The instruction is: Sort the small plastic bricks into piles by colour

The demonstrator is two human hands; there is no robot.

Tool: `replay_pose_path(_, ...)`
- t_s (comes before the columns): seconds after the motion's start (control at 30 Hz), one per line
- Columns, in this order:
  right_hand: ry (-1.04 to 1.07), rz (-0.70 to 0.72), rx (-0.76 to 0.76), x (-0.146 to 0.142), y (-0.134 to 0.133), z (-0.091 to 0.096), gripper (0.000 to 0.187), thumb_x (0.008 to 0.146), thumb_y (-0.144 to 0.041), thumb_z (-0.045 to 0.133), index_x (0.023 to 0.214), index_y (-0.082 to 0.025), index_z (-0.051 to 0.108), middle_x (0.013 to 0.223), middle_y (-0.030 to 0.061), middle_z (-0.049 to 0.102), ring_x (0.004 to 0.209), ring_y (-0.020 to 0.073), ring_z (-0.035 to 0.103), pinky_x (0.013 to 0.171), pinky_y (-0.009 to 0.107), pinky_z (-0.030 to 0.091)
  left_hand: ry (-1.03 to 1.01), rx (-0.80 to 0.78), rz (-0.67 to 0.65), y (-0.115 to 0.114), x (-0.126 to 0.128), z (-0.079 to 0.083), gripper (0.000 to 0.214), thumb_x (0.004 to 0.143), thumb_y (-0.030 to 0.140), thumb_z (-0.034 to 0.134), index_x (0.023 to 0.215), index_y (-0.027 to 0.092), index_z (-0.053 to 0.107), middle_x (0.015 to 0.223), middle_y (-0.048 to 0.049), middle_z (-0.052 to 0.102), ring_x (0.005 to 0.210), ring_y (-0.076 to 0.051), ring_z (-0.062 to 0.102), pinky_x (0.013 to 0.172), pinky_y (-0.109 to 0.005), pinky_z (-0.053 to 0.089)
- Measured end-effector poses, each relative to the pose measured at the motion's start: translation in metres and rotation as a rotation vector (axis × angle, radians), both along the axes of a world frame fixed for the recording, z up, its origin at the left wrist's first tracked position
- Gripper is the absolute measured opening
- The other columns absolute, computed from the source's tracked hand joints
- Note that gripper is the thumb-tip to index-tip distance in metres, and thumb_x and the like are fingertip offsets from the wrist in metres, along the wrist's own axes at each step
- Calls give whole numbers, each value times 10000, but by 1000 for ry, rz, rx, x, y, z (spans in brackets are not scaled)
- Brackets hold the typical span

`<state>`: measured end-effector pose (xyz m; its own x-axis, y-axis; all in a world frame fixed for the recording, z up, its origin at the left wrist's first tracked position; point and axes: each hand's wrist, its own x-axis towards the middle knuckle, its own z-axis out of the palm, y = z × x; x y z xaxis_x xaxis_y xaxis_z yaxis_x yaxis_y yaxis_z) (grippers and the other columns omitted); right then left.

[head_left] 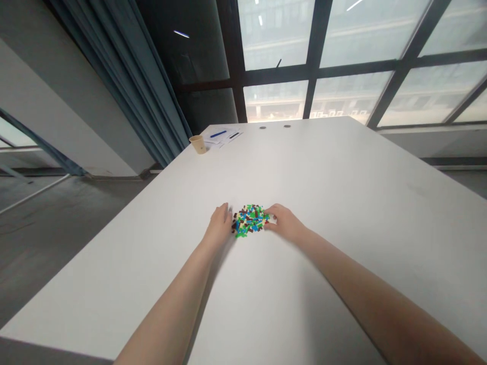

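Observation:
A pile of small toy building bricks [250, 221] in green, blue, dark brown and pale yellow lies loose on the white table [304, 167]. On its left side stands my left hand [219, 223], held edge-on with the fingers stretched and the palm turned towards the bricks. My right hand [284, 222] curves at the pile's right edge, thumb and fingertips apart, touching or very near the outermost bricks. No brick is clearly gripped in either hand. The inner side of the left hand is partly hidden.
A paper cup [198, 144] stands at the table's far left edge. Beside it are paper sheets [224, 136] with a blue pen [218, 134] on them. Two round grey discs [287, 126] sit near the far edge. Behind are windows [277, 101] and a blue-grey curtain [125, 66].

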<state>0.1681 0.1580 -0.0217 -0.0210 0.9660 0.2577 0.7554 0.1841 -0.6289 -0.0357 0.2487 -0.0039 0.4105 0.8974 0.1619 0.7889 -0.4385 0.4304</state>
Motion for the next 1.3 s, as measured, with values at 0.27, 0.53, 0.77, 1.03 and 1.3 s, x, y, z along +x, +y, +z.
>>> replay_pose_path(0.27, 9, 23, -31, -3, -6, -1, 103, 701, -130, 649, 800, -157, 655, 777, 25, 542, 684, 121, 492, 665, 244, 393, 132, 20, -34, -36, 17, -12, 361, 774, 116, 418, 1125, 62, 484, 1065, -182, 516, 1037, -287, 473, 898, -429, 380)
replay_pose_path(0.53, 5, 16, 36, -2, -7, 0, 117, 744, -71, 559, 745, -148, 647, 758, 33, 562, 673, 112, 505, 676, 239, 409, -195, 75, -229, -28, 18, -1, 316, 769, 58, 405, 1040, 140, 542, 1039, -109, 525, 977, -206, 515, 889, -350, 425)
replay_pose_path(0.77, 13, -26, 24, 12, -8, -1, 120, 745, -79, 543, 752, -145, 643, 769, 42, 602, 721, 125, 548, 688, 244, 427, -118, 138, -424, -46, 58, -2, 277, 754, 45, 435, 946, 163, 595, 975, -73, 600, 958, -179, 532, 877, -312, 424)
replay_pose_path(1.03, -25, -112, 32, 21, -22, -9, 142, 784, -136, 500, 813, -153, 637, 850, 58, 634, 812, 148, 569, 763, 274, 438, 75, 109, 32, -8, 51, -3, 400, 869, 240, 270, 1172, 82, 479, 1243, -202, 486, 1190, -304, 406, 978, -504, 301)
replay_pose_path(1.3, -142, -118, -8, -9, -11, -17, 548, 781, -298, 485, 1270, -62, 410, 1333, 178, 404, 1249, 281, 327, 1037, 446, 212, 56, 17, -187, 6, 48, -29, 456, 899, 285, 180, 1269, 163, 416, 1347, -76, 427, 1288, -213, 305, 1055, -466, 212)
